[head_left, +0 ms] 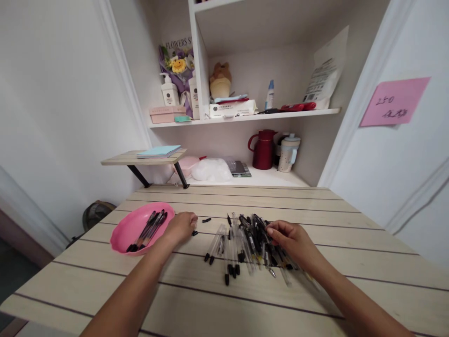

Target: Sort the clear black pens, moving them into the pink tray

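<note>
A loose pile of pen parts (250, 238) lies mid-table: clear barrels with black ends, and black pieces heaped on its right side. At the right edge of that heap, my right hand (289, 236) has thumb and forefinger pinched together; what is between them is too small to make out. Left of the pile, my left hand (180, 227) rests low over the table with its fingers curled closed, their contents hidden. By its fingertips lies a small black piece (195, 232), and another black piece (206, 220) lies just beyond. Several pens (149, 229) lie in a pink bowl (121, 236) beside my left forearm.
A small raised stand (117, 160) with blue paper (159, 151) occupies the table's back left. Behind the table are a red jug (264, 150), a lidded cup (288, 154) and a white plastic bag (212, 170). A loaded shelf (280, 117) runs above them.
</note>
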The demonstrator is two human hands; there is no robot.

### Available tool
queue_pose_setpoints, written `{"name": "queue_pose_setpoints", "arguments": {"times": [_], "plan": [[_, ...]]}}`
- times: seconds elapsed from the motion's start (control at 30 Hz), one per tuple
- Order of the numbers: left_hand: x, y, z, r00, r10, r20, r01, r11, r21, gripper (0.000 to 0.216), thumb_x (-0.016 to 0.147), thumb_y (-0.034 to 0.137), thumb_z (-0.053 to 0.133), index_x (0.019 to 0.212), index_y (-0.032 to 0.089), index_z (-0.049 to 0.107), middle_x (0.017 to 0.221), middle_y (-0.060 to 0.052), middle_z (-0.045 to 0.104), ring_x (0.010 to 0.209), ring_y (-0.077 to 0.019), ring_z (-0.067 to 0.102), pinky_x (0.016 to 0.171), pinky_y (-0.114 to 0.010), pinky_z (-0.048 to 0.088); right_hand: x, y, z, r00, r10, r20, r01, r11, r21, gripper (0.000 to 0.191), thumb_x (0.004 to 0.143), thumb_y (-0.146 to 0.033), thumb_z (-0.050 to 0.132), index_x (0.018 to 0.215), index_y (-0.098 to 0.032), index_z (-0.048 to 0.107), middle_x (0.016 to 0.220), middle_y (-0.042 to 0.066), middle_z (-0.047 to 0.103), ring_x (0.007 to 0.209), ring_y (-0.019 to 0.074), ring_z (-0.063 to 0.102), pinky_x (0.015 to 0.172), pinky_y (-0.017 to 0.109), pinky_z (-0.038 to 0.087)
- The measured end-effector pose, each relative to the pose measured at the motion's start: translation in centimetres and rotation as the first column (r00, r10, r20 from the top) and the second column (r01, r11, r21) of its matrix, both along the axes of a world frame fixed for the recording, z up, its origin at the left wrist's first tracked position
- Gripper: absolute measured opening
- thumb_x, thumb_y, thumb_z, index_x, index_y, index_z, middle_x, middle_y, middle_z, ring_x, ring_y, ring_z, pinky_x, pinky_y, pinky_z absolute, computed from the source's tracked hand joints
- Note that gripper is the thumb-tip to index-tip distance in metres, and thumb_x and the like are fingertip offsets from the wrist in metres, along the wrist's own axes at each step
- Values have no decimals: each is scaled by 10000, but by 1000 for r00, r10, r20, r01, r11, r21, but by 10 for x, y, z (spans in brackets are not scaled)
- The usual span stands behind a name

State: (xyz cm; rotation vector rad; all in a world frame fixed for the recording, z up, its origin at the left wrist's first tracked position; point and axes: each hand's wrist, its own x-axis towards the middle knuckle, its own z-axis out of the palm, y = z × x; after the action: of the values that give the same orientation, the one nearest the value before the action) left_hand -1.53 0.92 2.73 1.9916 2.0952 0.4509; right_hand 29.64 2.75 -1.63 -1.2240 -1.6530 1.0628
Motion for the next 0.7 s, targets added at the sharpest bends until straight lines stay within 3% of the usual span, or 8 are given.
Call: {"name": "queue_pose_setpoints", "arguments": {"times": [0.2,0.43,0.57,0.7], "plan": [[3,9,-10,994,-28,-110,25,999,-30,97,658,187,513,632,174,605,664,-76,621,681,-198,558,605,-270,334,-1,0,3,998,7,70,-12,997,76,263,706,-409,506,727,-166,602,574,-5,546,535,126,483,495,231,370],[23,21,-12,972,-85,-220,98,994,46,173,720,213,452,810,178,596,882,-105,595,842,-218,532,694,-300,341,3,21,34,987,-55,150,26,982,186,222,711,-361,493,675,-166,591,524,-19,531,491,113,466,493,227,348],[40,18,-19,965,-130,-227,146,988,55,165,742,232,435,789,196,589,882,-75,597,826,-185,530,706,-279,339,2,32,42,986,-58,156,28,982,186,208,699,-350,496,628,-170,572,494,-28,511,465,112,482,471,223,344],[50,10,-25,968,-139,-207,146,989,20,168,740,277,437,707,202,583,775,-53,623,733,-182,545,604,-267,331,-3,36,38,988,-30,154,5,987,160,178,678,-316,505,609,-166,571,490,-26,514,458,110,495,467,218,359]]}}
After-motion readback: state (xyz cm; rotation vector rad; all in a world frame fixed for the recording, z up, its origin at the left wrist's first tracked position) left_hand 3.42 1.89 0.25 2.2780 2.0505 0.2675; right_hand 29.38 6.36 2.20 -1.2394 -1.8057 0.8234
